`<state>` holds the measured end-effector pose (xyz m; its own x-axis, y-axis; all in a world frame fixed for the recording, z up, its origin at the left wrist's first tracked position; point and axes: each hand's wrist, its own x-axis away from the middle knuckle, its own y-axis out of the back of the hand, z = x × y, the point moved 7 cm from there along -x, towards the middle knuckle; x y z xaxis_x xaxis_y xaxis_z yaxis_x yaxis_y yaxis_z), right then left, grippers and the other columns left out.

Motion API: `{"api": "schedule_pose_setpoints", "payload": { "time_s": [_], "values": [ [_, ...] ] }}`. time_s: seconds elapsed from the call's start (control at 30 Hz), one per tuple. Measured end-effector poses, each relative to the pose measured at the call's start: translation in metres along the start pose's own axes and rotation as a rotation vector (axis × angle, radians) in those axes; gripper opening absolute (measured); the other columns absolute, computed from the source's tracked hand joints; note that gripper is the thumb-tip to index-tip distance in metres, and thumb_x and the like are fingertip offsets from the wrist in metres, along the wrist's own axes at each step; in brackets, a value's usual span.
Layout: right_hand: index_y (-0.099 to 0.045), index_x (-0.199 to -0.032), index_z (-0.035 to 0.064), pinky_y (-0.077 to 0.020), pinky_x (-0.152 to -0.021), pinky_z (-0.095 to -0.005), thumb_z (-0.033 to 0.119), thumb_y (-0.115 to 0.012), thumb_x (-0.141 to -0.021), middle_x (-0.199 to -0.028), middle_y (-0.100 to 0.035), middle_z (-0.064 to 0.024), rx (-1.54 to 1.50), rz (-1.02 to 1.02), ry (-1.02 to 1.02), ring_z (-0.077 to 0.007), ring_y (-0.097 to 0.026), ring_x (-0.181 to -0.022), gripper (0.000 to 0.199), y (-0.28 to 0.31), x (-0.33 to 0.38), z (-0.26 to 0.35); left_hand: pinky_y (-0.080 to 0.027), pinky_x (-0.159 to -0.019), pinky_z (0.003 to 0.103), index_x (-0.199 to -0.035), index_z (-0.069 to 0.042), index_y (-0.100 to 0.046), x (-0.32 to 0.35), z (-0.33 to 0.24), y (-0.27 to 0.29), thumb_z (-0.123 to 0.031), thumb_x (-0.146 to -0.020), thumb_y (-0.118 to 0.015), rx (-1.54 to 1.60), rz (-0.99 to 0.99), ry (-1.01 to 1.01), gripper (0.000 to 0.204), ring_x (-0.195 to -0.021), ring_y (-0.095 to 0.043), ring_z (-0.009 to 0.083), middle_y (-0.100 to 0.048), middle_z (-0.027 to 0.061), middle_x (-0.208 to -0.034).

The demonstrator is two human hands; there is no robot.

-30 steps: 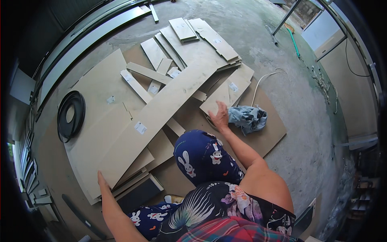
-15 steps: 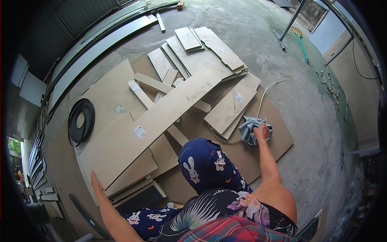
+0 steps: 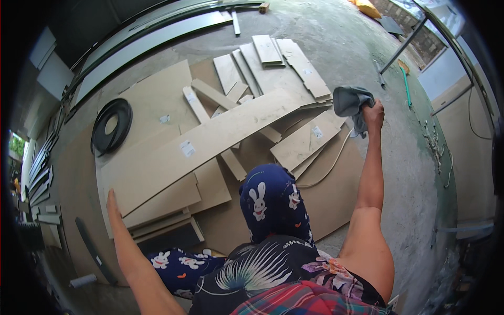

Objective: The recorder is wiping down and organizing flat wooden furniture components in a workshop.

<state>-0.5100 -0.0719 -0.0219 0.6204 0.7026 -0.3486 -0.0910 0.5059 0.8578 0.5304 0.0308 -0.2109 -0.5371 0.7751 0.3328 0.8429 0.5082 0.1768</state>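
The right hand [image 3: 374, 113] has its fingers clamped on a bunched grey cloth [image 3: 350, 101], near the far right end of the long board [image 3: 220, 139], which lies across other boards [image 3: 303, 146]. The left hand [image 3: 112, 203] rests against its left end, fingers straight and uncurled; their spacing I cannot tell.

Head-worn left fisheye — close above the wearer's floral top [image 3: 252, 275] — faces down and forward across concrete floor [image 3: 310, 26]
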Motion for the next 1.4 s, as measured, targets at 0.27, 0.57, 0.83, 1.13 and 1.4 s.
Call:
{"api": "schedule_pose_setpoints", "payload": {
  "time_s": [0.27,0.57,0.83,1.13,1.4],
  "values": [
    [-0.054,-0.113,0.0011,-0.0480,-0.074,-0.0265,0.015,-0.056,-0.089,-0.101,-0.063,-0.0069,-1.205,0.458,0.418,-0.0136,-0.060,-0.085,0.028,-0.028,0.060,0.283,-0.034,-0.103,0.034,-0.135,0.002,-0.040,0.027,-0.050,-0.039,-0.043,-0.089,-0.048,0.018,-0.066,0.079,0.064,-0.125,-0.044,0.0260,-0.044,0.0168,-0.137],
    [-0.052,-0.119,0.0023,-0.0521,-0.075,-0.0313,0.016,-0.057,-0.090,-0.102,-0.063,-0.0092,-1.866,0.942,0.825,-0.0184,-0.061,-0.090,0.032,0.024,0.328,0.565,-0.039,-0.098,0.034,-0.131,-0.002,-0.046,0.082,-0.095,-0.059,-0.048,-0.091,-0.048,0.029,-0.211,-0.094,0.061,-0.117,-0.049,0.0255,-0.050,0.0150,-0.131],
    [-0.056,-0.120,0.0170,-0.0371,-0.090,-0.0578,0.024,-0.063,-0.069,-0.136,-0.036,-0.0218,-0.860,0.661,1.137,-0.0410,-0.036,-0.124,0.052,-0.043,0.526,0.591,-0.042,-0.094,0.033,-0.124,-0.002,-0.049,0.110,-0.141,-0.097,-0.050,-0.096,-0.035,0.206,0.138,-0.480,0.057,-0.108,-0.053,0.0211,-0.056,0.0125,-0.120],
    [-0.058,-0.112,0.0093,-0.0375,-0.089,-0.0568,0.025,-0.065,-0.069,-0.130,-0.041,-0.0191,-0.808,0.715,1.338,-0.0410,-0.036,-0.121,0.046,-0.080,0.547,0.577,-0.043,-0.092,0.036,-0.129,-0.002,-0.044,0.078,-0.097,-0.081,-0.062,-0.090,-0.037,0.360,0.036,-0.042,0.073,-0.106,-0.053,0.0291,-0.053,0.0203,-0.120],
    [-0.055,-0.121,0.0187,-0.0403,-0.097,-0.0434,0.008,-0.072,-0.061,-0.127,-0.047,-0.0172,-0.730,0.702,1.568,-0.0379,-0.041,-0.120,0.063,-0.136,0.449,0.499,-0.018,-0.112,0.043,-0.147,-0.007,-0.016,0.042,-0.084,-0.063,-0.068,-0.087,-0.029,0.141,-0.228,-0.011,0.086,-0.137,-0.025,0.0311,-0.022,0.0169,-0.150]
  ]
}}
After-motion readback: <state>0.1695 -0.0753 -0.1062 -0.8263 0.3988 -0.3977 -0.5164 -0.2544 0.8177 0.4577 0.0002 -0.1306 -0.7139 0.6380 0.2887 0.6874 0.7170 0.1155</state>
